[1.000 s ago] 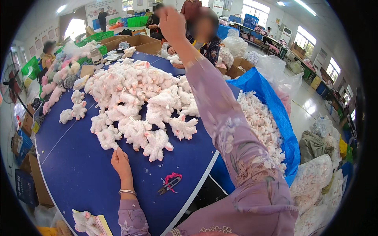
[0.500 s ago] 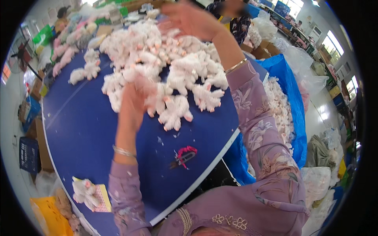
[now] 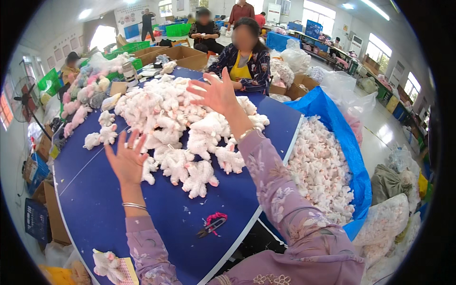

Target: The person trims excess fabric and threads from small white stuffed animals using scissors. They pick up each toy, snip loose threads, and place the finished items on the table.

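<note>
My left hand (image 3: pixel 127 164) is raised with its fingers spread, holding nothing, beside the near left part of a heap of white plush toys (image 3: pixel 161 104). My right hand (image 3: pixel 217 95) is lifted above the far right part of that heap, also spread and holding nothing. The fluffy toys have pinkish tips and lie tangled on the dark blue table (image 3: pixel 95 199). One white plush toy (image 3: pixel 200 178) lies at the heap's near edge. Closer to me rest thread snips (image 3: pixel 212 228) with a bright pink band round the handle.
A blue sack (image 3: pixel 363 190) full of white toys (image 3: pixel 318 166) stands at the table's right edge. Another plush toy (image 3: pixel 107 266) lies on a yellow card at the near left. A person (image 3: pixel 244 61) sits across the table. Coloured plush toys (image 3: pixel 90 92) are piled at the far left.
The view has tilted up, showing more of the room and the person opposite. My left hand has moved left off the heap; both hands now show spread fingers.
</note>
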`<state>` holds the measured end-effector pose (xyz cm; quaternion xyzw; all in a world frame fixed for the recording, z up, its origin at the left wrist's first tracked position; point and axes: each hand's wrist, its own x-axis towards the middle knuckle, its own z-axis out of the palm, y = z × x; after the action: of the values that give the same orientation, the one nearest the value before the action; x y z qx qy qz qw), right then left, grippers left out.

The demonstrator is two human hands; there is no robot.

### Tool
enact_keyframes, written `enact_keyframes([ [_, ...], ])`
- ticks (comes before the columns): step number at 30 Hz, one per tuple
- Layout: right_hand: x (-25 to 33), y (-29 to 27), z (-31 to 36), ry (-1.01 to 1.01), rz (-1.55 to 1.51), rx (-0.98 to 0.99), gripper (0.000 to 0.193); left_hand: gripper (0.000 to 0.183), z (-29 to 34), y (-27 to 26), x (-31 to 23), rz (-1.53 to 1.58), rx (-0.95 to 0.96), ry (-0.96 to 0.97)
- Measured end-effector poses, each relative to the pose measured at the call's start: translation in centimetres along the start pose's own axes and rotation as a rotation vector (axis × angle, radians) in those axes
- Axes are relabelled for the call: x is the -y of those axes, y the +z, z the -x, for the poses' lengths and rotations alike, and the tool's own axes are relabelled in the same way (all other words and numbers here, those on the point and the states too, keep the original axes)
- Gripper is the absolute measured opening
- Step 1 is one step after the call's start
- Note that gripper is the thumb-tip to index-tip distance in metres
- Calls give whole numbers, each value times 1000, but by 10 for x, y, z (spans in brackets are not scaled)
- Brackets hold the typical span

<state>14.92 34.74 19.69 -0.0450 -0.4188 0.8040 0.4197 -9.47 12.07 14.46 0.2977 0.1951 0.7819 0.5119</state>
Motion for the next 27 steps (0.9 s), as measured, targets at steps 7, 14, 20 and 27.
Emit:
enact_keyframes([
  [7,19,82,40,-584,1075,-198,29,36,-26,57,18,-1351,-86,127],
  [14,26,96,65,-344,1390,95,24,53,42,28,120,-2044,493,-23],
  [20,2,66,66,-60,1205,67,22,36,15,-21,132,-1511,15,152],
  [27,30,151,57,-511,1181,-88,18,23,0,58,19,-1083,-95,355],
])
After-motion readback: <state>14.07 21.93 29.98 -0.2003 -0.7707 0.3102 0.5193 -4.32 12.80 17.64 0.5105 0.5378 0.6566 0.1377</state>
